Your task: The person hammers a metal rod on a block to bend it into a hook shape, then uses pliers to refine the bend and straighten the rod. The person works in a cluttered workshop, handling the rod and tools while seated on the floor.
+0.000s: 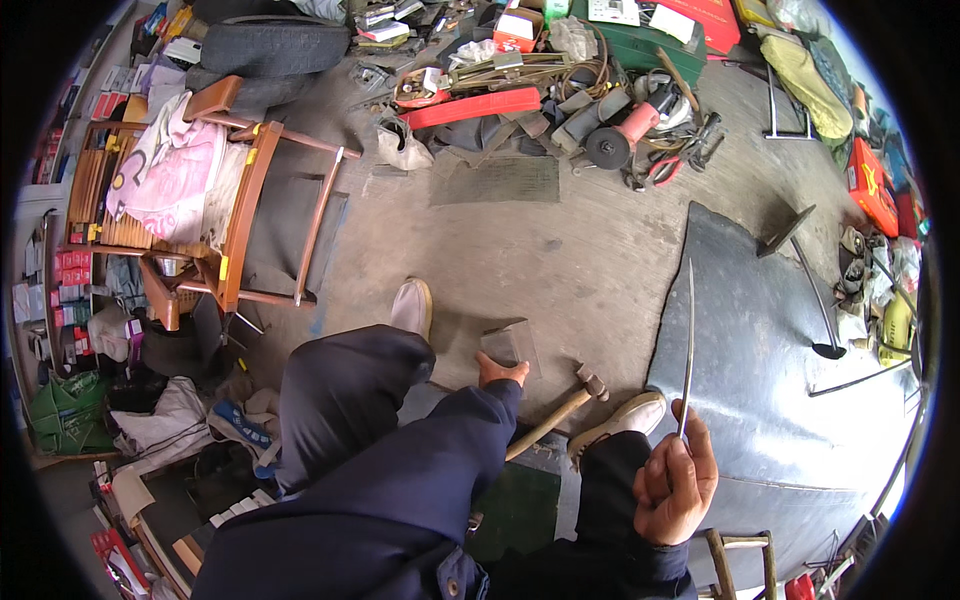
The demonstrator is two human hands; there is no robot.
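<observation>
Down at floor level, between my feet, my left hand (503, 370) grips the near edge of a grey metal block (512, 343); the fingers behind it are partly hidden. My right hand (678, 487) is raised at the right, its thumb and fingers pinching the lower end of a thin, slightly curved metal strip (690, 345) that points away from me. A hammer (592, 382) with a wooden handle lies between the block and my right shoe (625, 420). Its head is close to that shoe.
Across the far floor lies a heap of tools, with a red angle grinder (635, 128) and red-handled pliers (668, 168). A wooden folding chair (245, 210) bearing a pink cloth stands left. On the right spreads a dark rubber sheet (760, 390) with a metal stand (815, 285) on it.
</observation>
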